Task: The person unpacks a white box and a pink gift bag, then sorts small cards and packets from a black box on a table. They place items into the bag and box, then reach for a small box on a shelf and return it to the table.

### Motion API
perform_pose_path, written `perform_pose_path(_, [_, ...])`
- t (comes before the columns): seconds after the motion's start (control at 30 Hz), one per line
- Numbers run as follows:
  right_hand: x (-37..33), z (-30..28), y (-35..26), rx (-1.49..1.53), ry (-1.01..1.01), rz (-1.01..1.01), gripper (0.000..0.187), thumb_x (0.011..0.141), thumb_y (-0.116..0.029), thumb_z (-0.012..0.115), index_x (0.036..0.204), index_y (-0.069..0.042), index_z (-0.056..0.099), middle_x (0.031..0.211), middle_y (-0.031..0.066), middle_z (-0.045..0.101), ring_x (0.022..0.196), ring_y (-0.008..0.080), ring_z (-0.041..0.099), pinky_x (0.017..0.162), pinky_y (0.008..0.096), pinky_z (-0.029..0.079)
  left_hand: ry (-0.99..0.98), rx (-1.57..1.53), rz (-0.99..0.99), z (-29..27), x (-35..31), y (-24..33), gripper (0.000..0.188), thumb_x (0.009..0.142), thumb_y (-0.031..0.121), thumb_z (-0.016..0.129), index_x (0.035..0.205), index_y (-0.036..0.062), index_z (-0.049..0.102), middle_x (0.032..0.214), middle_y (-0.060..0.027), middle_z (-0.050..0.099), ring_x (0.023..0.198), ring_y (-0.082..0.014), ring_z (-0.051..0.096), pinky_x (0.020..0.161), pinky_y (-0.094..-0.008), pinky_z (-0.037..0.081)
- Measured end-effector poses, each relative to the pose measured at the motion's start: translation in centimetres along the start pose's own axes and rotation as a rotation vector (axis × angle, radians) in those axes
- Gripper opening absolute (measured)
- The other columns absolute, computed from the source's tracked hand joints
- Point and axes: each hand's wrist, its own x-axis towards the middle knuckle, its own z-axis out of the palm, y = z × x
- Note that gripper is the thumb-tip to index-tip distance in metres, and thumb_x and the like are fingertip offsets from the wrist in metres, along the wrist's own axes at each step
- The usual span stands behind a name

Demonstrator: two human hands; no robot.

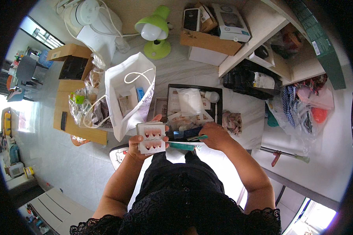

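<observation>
My left hand [134, 148] is closed around a stack of small press-on nail packs [152, 138]; the top one shows two rows of dark-tipped nails. The thumb presses on the stack's left edge, with fingertips showing at its right. My right hand [215, 136] is bent over the near right side of a shallow black box [195, 85], its fingers curled together. A thin teal strip [202, 137] shows at those fingertips, but what they hold is partly hidden. Inside the box lie a white pouch [190, 102], a light bulb [211, 96] and a dark blue packet [183, 134].
A white paper bag [123, 88] stands open left of the box. Behind are a green desk lamp [157, 35] and a cardboard box [211, 42] of packages. A teal flat box [182, 146] lies at the near edge. Shelving [259, 23] and plastic bags [306, 105] are at right.
</observation>
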Motion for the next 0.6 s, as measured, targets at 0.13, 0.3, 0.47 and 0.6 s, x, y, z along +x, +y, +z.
perform_pose_path(0.13, [0.7,2.0,0.1,-0.042,0.185,-0.06,0.025,0.082,-0.024,0.066,0.103,-0.01,0.066,0.116,0.0144,0.058,0.117,0.0324,0.05,0.098,0.0434,0.041,0.036,0.024,-0.002,-0.4,-0.1,0.1,0.098,0.058,0.019,0.079,0.142,0.0046,0.032,0.119,-0.027,0.054,0.098,-0.0404,0.063,0.083,-0.0555,0.053])
perform_pose_path(0.3, [1.9,0.5,-1.5,0.031,-0.089,0.08,0.044,0.083,-0.03,0.067,0.119,-0.008,0.055,0.119,0.0168,0.058,0.12,0.0344,0.049,0.101,0.044,0.039,0.077,0.039,0.008,-0.5,-0.4,0.4,0.1,0.056,0.019,0.08,0.142,0.0049,0.032,0.119,-0.0269,0.055,0.098,-0.0398,0.063,0.083,-0.0552,0.053])
perform_pose_path(0.47, [1.7,-1.4,-2.7,0.236,-0.122,0.194,0.072,0.081,-0.052,0.066,0.134,-0.009,0.044,0.116,0.0195,0.059,0.116,0.0373,0.052,0.099,0.0426,0.039,0.088,0.064,0.026,-0.9,-0.6,0.7,0.1,0.055,0.019,0.079,0.142,0.0056,0.033,0.119,-0.0261,0.056,0.096,-0.0394,0.064,0.083,-0.0545,0.054])
perform_pose_path(0.6, [3.1,-1.1,-3.1,0.159,-0.068,0.088,0.078,0.079,-0.062,0.062,0.137,-0.012,0.045,0.116,0.0236,0.058,0.116,0.0384,0.052,0.101,0.0455,0.036,0.129,0.076,0.025,-0.9,-0.5,0.8,0.098,0.055,0.02,0.078,0.141,0.0058,0.033,0.118,-0.0257,0.056,0.093,-0.0384,0.065,0.082,-0.0538,0.055])
